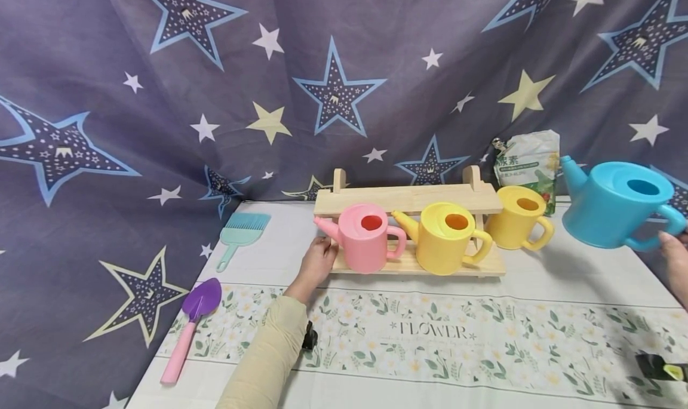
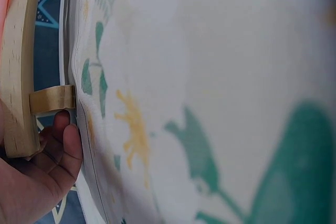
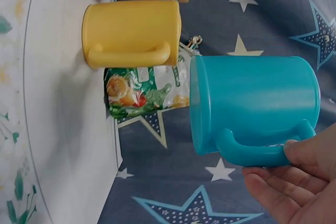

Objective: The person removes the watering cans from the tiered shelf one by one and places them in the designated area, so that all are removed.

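In the head view, my left hand [image 1: 317,263] grips the left end of the lower board of a small wooden shelf [image 1: 408,200]; its fingers curl beneath the board [image 2: 18,72] in the left wrist view. A pink watering can [image 1: 362,251] and a yellow watering can [image 1: 443,251] stand on that board, spouts to the left. My right hand [image 1: 676,263] holds a blue watering can [image 1: 602,212] by its handle, raised above the table at the right, thumb and fingers on the handle [image 3: 252,155]. Another yellow watering can [image 1: 507,227] stands at the shelf's right end.
A white and green printed bag [image 1: 529,158] with a clip stands behind the right yellow can. At the left lie a mint-green toothed hand tool [image 1: 242,233] and a purple trowel [image 1: 201,298] with a pink handle. A star-patterned curtain [image 1: 333,15] hangs behind the table.
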### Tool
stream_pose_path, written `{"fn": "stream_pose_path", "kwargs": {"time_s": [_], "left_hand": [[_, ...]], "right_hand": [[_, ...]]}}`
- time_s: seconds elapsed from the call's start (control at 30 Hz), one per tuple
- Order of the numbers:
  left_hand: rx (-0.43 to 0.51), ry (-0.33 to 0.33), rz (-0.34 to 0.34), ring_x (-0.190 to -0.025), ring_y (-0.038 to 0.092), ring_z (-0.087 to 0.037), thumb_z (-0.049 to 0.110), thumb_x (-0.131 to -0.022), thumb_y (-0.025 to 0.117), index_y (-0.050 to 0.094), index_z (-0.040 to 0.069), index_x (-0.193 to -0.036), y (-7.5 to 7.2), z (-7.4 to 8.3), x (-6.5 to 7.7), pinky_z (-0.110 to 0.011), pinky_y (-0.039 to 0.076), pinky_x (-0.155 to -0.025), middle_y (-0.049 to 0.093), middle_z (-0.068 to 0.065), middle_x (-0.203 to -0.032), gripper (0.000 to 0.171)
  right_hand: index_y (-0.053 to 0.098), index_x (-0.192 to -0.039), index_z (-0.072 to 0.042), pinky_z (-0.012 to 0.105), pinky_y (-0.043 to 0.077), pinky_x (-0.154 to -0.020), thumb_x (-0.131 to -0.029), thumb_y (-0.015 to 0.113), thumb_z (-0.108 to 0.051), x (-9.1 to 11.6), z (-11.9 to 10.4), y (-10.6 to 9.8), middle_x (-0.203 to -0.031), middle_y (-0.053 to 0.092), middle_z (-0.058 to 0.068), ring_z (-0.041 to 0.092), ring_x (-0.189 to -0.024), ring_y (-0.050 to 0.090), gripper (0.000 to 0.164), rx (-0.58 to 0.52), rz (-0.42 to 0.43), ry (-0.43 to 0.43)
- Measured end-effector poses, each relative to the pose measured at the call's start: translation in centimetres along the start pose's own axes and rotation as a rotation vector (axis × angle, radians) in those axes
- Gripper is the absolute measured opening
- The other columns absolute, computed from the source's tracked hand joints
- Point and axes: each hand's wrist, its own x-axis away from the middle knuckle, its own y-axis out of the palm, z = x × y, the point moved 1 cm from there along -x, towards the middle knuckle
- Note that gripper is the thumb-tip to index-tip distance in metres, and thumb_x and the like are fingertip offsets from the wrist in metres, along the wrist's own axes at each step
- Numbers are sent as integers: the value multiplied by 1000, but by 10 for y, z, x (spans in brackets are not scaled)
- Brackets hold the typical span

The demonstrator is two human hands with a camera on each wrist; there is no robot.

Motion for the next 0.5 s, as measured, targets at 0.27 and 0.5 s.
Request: {"fn": "stream_pose_path", "kwargs": {"time_s": [0.27, 0.5], "left_hand": [[4, 29, 19, -115, 55, -41, 26, -102, 48, 54, 0, -137, -2, 1, 1, -54, 44, -98, 56, -23, -121, 44], [2, -4, -1, -117, 55, -38, 23, -102, 49, 54, 1, -138, 0, 0, 0, -51, 44, -99, 55, -21, -123, 43]], "right_hand": [[44, -145, -28, 20, 39, -99, -104, 45, -30, 5, -5, 0, -117, 49, -18, -20, -89, 34, 41, 40, -17, 119], [45, -143, -38, 18, 40, -100, -101, 50, -34, 12, -5, 7, -119, 49, -25, -22, -86, 37, 42, 20, -20, 232]]}}
